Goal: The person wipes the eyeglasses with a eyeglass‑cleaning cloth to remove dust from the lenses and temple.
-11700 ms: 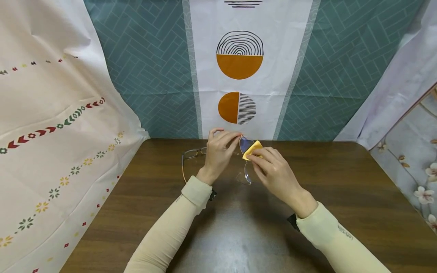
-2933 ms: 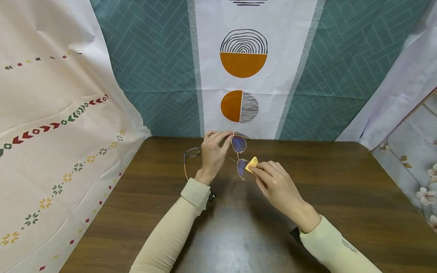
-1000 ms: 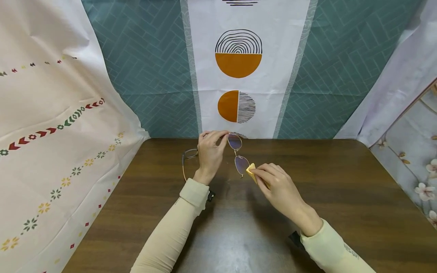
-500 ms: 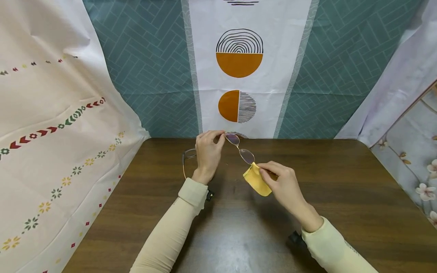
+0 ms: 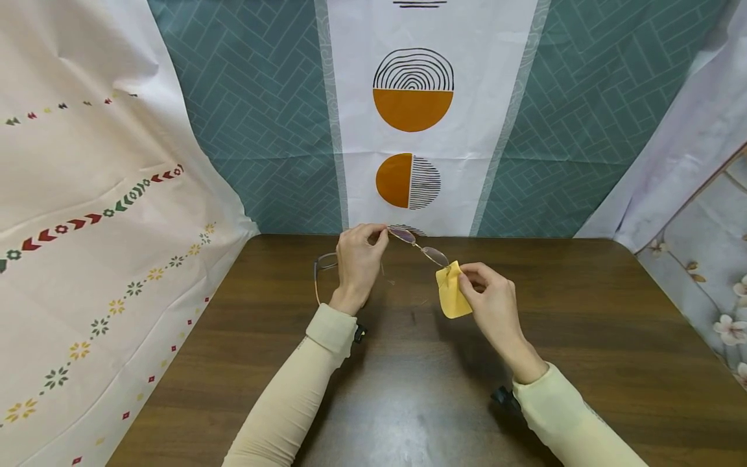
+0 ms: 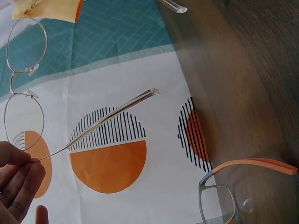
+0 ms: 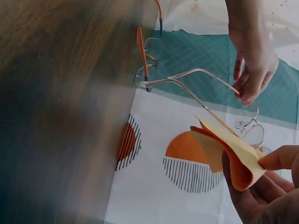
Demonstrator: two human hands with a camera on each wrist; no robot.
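Note:
Thin gold-rimmed glasses (image 5: 434,255) are held above the table, slanting down to the right, their temples unfolded. My left hand (image 5: 358,263) pinches them at the outer corner, where one temple meets the frame; in the left wrist view that temple (image 6: 112,116) points away from the fingertips. At the other end, my right hand (image 5: 495,305) pinches a yellow cleaning cloth (image 5: 454,295). Folded over, the cloth (image 7: 236,151) covers the far corner of the frame in the right wrist view, so whether the fingers grip the frame through it is hidden.
A second pair of glasses (image 5: 316,266), dark with orange temples, lies on the wooden table (image 5: 280,363) behind my left hand. A patterned cloth (image 5: 274,117) hangs along the table's back edge. White curtains (image 5: 117,227) flank the sides.
The cloth has gone from the upper lens to the lower lens, then to the frame's far corner, and now hangs looser. The glasses have swung from near upright to a shallow slant.

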